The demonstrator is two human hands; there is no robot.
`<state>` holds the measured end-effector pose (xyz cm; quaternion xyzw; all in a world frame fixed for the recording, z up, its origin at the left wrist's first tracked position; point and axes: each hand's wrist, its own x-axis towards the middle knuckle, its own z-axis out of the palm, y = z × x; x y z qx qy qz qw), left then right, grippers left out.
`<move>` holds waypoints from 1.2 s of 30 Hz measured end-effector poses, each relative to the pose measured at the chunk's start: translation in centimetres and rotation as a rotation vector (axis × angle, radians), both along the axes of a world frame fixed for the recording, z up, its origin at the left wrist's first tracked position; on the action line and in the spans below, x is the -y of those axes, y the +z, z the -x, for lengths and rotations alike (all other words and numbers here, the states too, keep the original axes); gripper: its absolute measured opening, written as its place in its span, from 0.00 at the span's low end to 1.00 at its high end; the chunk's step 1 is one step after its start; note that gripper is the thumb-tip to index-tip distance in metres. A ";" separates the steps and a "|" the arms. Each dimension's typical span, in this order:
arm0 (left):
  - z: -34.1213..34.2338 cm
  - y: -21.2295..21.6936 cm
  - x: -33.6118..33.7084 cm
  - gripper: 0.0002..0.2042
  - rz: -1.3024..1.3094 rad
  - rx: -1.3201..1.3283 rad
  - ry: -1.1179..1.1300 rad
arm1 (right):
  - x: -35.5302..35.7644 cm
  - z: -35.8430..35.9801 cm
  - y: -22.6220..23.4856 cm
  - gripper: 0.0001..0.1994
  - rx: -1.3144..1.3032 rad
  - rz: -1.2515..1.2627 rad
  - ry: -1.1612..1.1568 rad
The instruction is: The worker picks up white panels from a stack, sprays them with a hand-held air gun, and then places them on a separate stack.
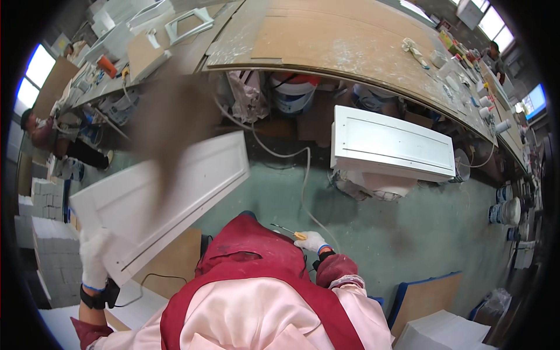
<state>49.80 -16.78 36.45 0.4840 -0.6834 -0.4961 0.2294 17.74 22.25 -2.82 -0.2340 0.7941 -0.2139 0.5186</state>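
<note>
Workbench (344, 35) spans the back, brown-topped. Under its near edge: white-and-blue bucket (291, 104), something red at its mouth; contents not discernible. White pail (512, 211) on green floor (373, 233), beyond the bench's near edge, right side; contents unclear. White panel (137, 201) tilted, off the near left edge; left hand (95, 258) clamped on its corner. Right hand (313, 241) closed around yellow-handled screwdriver (300, 235).

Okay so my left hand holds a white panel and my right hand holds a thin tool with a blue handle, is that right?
Not quite: the handle is yellow, not blue, as the head view shows. Your left hand does hold a white panel, and your right hand holds the thin tool.
</note>
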 end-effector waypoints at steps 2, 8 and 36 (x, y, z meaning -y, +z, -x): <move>1.8 1.0 0.5 0.17 0.002 -0.178 0.023 | 0.2 0.1 -0.6 0.24 0.061 0.063 -0.091; 21.6 -1.8 0.6 0.24 -0.611 -0.805 -0.248 | 2.0 2.6 -0.9 0.19 0.261 0.222 -0.364; 113.1 -25.4 14.3 0.16 -0.397 -0.344 -0.646 | 12.3 11.1 6.9 0.20 0.486 -0.028 -1.345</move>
